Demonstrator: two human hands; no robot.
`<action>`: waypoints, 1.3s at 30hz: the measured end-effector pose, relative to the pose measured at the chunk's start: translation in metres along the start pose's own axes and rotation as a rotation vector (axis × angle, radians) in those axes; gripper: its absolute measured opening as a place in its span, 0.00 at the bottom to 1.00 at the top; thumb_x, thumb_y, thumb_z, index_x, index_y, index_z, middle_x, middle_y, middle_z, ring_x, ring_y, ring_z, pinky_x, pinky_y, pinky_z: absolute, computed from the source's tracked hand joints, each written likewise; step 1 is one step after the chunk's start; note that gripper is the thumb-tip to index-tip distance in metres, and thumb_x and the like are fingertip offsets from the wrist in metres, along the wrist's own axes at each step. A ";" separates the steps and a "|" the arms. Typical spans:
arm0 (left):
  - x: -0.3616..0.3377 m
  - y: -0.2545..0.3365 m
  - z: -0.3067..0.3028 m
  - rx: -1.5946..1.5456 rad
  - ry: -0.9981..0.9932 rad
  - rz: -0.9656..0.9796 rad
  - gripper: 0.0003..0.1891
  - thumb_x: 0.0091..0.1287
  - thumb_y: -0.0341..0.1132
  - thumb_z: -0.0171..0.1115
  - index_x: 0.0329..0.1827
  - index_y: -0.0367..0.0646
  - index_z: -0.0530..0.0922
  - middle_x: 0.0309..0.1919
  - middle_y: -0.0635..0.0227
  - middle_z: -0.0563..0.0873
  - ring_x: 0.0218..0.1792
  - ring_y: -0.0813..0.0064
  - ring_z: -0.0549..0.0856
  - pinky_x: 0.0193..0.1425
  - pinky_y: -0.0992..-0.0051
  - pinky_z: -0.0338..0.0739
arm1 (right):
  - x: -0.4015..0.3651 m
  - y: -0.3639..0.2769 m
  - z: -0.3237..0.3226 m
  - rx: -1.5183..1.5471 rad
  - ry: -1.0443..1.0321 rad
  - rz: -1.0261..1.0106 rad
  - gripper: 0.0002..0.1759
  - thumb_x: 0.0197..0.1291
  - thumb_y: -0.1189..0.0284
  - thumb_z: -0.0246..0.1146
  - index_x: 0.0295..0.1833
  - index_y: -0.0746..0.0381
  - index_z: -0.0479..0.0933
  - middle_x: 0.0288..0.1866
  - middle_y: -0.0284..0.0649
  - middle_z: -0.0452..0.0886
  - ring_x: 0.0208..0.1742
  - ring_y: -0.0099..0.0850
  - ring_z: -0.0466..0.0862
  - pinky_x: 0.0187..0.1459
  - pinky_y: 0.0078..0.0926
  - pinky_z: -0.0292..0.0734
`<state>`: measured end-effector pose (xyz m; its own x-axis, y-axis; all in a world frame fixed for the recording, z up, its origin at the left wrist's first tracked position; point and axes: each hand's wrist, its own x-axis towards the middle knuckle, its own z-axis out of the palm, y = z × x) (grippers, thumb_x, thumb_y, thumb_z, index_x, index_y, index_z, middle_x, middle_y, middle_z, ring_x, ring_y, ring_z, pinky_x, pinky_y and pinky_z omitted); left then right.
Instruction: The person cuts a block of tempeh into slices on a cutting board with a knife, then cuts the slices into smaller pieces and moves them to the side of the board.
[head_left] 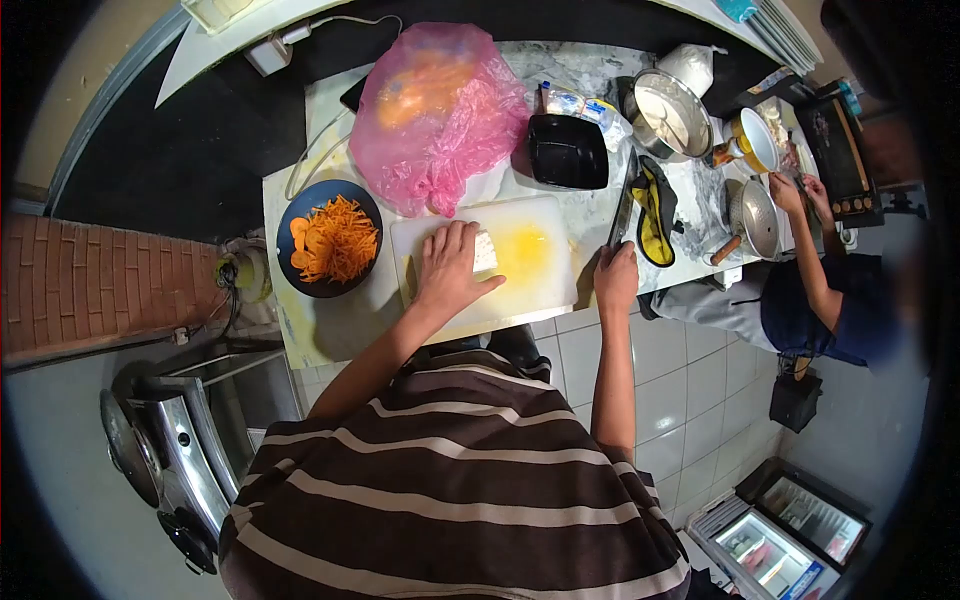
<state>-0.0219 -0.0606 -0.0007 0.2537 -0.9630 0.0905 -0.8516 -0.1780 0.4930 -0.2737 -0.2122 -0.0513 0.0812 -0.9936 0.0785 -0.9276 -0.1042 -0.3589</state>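
On the white cutting board (548,285) lies a white block (485,252). My left hand (449,268) rests over the block's left side, fingers on it and thumb stretched out to the right. Yellow-orange stains mark the board right of the block. Beyond the board's right edge, my right hand (615,276) is wrapped round the handle of a knife (624,210), whose blade points away from me. A dark plate (318,291) with shredded orange carrot (342,243) and some round slices sits left of the board.
Behind the board are a pink plastic bag (430,150) and a black container (568,152). To the right lie a black-and-yellow item (655,215), a metal pot (672,115) and a strainer (754,220). Another person (820,300) works at the far right.
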 end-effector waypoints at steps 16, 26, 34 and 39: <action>0.003 -0.023 0.011 0.007 -0.053 0.048 0.37 0.51 0.46 0.78 0.63 0.43 0.74 0.56 0.57 0.78 0.61 0.54 0.75 0.71 0.57 0.62 | -0.126 -0.004 -0.057 0.740 -0.194 0.278 0.16 0.78 0.64 0.56 0.57 0.66 0.69 0.22 0.32 0.71 0.21 0.22 0.71 0.23 0.25 0.65; -0.001 -0.028 0.007 -0.177 -0.009 0.113 0.35 0.55 0.43 0.76 0.66 0.44 0.73 0.59 0.57 0.79 0.63 0.52 0.76 0.69 0.57 0.67 | -0.150 -0.067 -0.043 0.728 -0.524 0.006 0.12 0.76 0.68 0.57 0.52 0.66 0.69 0.21 0.47 0.74 0.20 0.36 0.75 0.24 0.35 0.64; -0.006 -0.027 0.012 -0.283 0.007 0.092 0.34 0.60 0.42 0.74 0.68 0.42 0.72 0.60 0.56 0.80 0.62 0.51 0.78 0.66 0.58 0.73 | -0.152 -0.085 -0.036 0.511 -0.535 -0.115 0.12 0.79 0.70 0.50 0.45 0.70 0.64 0.25 0.66 0.76 0.31 0.67 0.78 0.27 0.57 0.66; -0.008 -0.026 0.009 -0.332 0.079 0.077 0.33 0.61 0.44 0.74 0.68 0.43 0.73 0.60 0.57 0.80 0.61 0.50 0.79 0.65 0.58 0.75 | -0.153 -0.091 -0.043 0.503 -0.543 -0.113 0.10 0.78 0.72 0.50 0.45 0.70 0.64 0.25 0.67 0.76 0.31 0.68 0.78 0.27 0.56 0.67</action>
<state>-0.0058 -0.0504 -0.0224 0.2404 -0.9500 0.1990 -0.6771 -0.0172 0.7357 -0.2169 -0.0484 0.0091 0.4561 -0.8437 -0.2831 -0.6343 -0.0850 -0.7684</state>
